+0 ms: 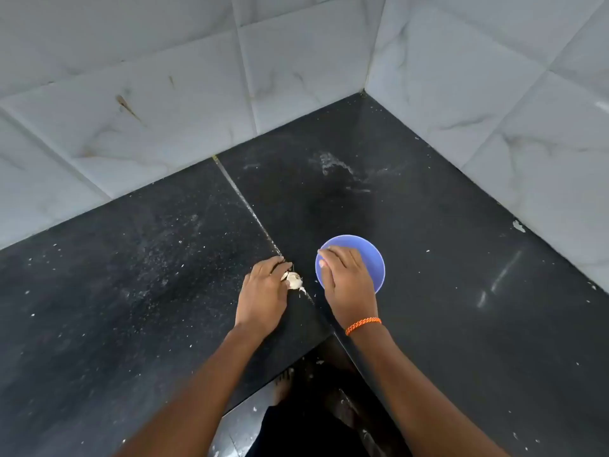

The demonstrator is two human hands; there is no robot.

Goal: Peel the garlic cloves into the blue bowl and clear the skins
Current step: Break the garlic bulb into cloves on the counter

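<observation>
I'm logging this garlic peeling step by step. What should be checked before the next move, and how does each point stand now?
1. Garlic within reach: ok, on the black counter at the left hand.
2. Left grip on garlic: cannot tell; fingers touch it, hold hidden.
3. Blue bowl close by: ok, right of the garlic.
4. Bowl opening free: not ok, right hand lies over it.
5. Peeled cloves in bowl: cannot tell, the hand hides the inside.
6. Skins cleared: not ok, bits lie beside the garlic.

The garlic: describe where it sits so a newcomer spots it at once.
On the black stone counter, find the round blue bowl near the front edge. Just left of it, the left hand touches the whitish papery garlic, the only pale lump there.
</observation>
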